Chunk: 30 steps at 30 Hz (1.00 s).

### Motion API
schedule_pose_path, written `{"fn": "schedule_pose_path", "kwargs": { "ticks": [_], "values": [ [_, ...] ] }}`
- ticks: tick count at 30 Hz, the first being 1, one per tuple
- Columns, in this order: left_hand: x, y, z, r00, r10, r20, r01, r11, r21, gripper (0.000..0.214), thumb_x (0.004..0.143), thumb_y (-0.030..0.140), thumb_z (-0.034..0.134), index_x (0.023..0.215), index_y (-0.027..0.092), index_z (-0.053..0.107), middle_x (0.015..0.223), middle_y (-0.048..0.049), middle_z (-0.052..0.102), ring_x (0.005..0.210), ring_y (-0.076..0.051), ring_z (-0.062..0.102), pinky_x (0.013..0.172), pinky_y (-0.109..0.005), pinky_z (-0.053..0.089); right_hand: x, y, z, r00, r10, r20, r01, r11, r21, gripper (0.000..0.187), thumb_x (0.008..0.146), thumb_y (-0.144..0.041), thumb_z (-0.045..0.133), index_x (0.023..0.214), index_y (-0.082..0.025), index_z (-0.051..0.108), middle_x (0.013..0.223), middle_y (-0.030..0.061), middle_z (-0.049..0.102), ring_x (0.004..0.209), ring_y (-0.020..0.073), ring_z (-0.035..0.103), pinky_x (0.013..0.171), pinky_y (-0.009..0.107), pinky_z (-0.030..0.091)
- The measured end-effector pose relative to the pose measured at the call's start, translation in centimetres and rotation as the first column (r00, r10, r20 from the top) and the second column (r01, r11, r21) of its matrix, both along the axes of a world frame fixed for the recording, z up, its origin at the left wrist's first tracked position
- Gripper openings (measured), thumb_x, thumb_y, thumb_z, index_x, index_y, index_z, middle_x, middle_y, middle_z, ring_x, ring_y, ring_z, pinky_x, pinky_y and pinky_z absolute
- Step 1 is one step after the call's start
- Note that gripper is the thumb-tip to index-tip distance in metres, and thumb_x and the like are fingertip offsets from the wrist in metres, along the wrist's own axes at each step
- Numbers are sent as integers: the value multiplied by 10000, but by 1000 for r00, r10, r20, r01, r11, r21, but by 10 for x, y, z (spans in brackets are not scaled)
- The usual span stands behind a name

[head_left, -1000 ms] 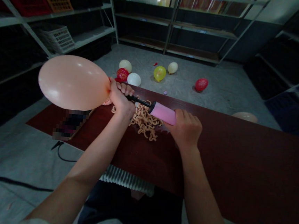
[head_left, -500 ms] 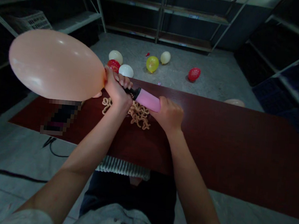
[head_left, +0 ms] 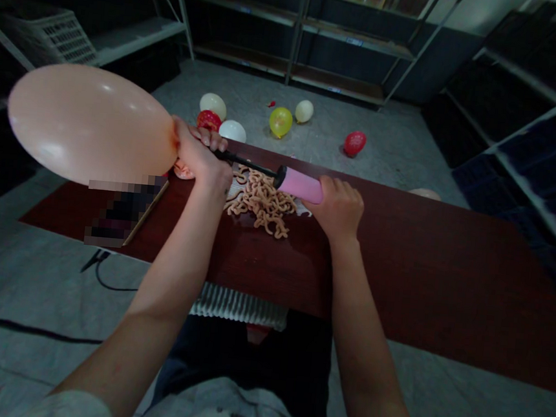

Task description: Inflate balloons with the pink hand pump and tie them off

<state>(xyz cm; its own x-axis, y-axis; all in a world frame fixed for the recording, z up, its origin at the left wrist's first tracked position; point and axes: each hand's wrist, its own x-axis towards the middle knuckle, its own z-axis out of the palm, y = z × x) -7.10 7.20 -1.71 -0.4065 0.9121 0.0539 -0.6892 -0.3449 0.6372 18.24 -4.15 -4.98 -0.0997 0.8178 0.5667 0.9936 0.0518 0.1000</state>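
Observation:
My left hand [head_left: 199,156] is closed round the neck of a large inflated peach balloon [head_left: 88,124] where it meets the black rod of a hand pump. My right hand [head_left: 339,207] grips the pump's pink barrel [head_left: 299,184], with the rod drawn out between the two hands. Both are held just above a dark red table [head_left: 447,275]. A heap of limp peach balloons [head_left: 259,200] lies on the table under the pump.
Several inflated balloons lie on the grey floor beyond the table: white [head_left: 232,130], yellow [head_left: 280,122], red [head_left: 354,143]. A blurred dark object [head_left: 122,214] sits at the table's left end. A black cable [head_left: 28,329] crosses the floor. Metal shelving lines the walls.
My right hand pushed the pink barrel toward my left hand, then pulled it back out, baring the black rod again. The balloon has grown larger.

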Motion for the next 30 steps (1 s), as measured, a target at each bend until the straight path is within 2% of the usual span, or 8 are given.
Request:
{"fn": "schedule_pose_path", "kwargs": {
  "ticks": [3, 5, 9, 12, 15, 18, 26, 30],
  "values": [
    [-12, -2, 6, 990, 105, 93, -106, 994, 9, 634, 926, 769, 403, 646, 215, 274, 541, 47, 196, 417, -111, 266, 460, -284, 213, 10, -1, 3, 999, -34, 20, 34, 999, 6, 382, 896, -502, 534, 1064, -175, 636, 929, 110, 684, 864, 261, 579, 728, 345, 316],
    [-13, -10, 16, 985, 103, 139, -106, 994, 11, 586, 996, 681, 381, 657, 212, 285, 535, 50, 205, 418, -104, 266, 467, -278, 193, 15, -2, 5, 999, -50, 19, 50, 999, 11, 367, 890, -481, 537, 1064, -173, 634, 929, 115, 678, 869, 268, 571, 734, 349, 320],
    [-4, -32, 40, 955, 142, 262, -158, 987, 40, 485, 1113, 381, 342, 672, 193, 267, 521, 66, 220, 404, -70, 237, 483, -262, 161, 15, -5, 7, 998, -65, 0, 65, 998, 22, 356, 884, -472, 539, 1053, -173, 629, 924, 114, 674, 853, 270, 569, 719, 348, 322],
    [4, -39, 47, 943, 168, 288, -188, 981, 44, 485, 1119, 331, 351, 665, 185, 263, 504, 77, 216, 390, -52, 226, 475, -250, 151, 13, -8, 7, 999, -52, 1, 52, 999, -7, 372, 871, -489, 565, 1047, -167, 626, 909, 115, 679, 838, 269, 578, 697, 341, 318],
    [7, -37, 42, 953, 177, 245, -192, 981, 39, 482, 1113, 327, 351, 661, 184, 262, 493, 72, 222, 379, -55, 233, 459, -248, 165, 9, -10, 8, 1000, -31, 2, 31, 998, -56, 384, 858, -505, 595, 1026, -161, 623, 922, 122, 691, 826, 263, 594, 686, 337, 320],
    [14, -34, 33, 977, 149, 151, -157, 987, 37, 499, 1083, 426, 393, 657, 193, 281, 489, 58, 238, 375, -75, 251, 436, -260, 188, -1, -13, 11, 1000, -19, -25, 16, 994, -110, 403, 846, -555, 609, 958, -168, 619, 898, 119, 698, 782, 252, 607, 662, 331, 318],
    [73, -53, 25, 995, 70, -74, -64, 995, 78, 641, 907, 660, 598, 622, 212, 240, 492, 61, 165, 389, -98, 167, 388, -265, 150, -33, -20, 13, 987, 56, -152, -83, 980, -183, 440, 841, -536, 620, 1070, -160, 616, 942, 119, 728, 772, 233, 641, 636, 312, 338],
    [65, -48, 17, 988, 21, -152, -6, 995, 102, 651, 882, 696, 607, 626, 210, 258, 494, 59, 201, 388, -96, 220, 391, -261, 207, -34, -18, 10, 983, 67, -173, -94, 983, -155, 401, 849, -536, 610, 1027, -177, 620, 898, 108, 722, 768, 230, 641, 627, 308, 333]
  ]
}}
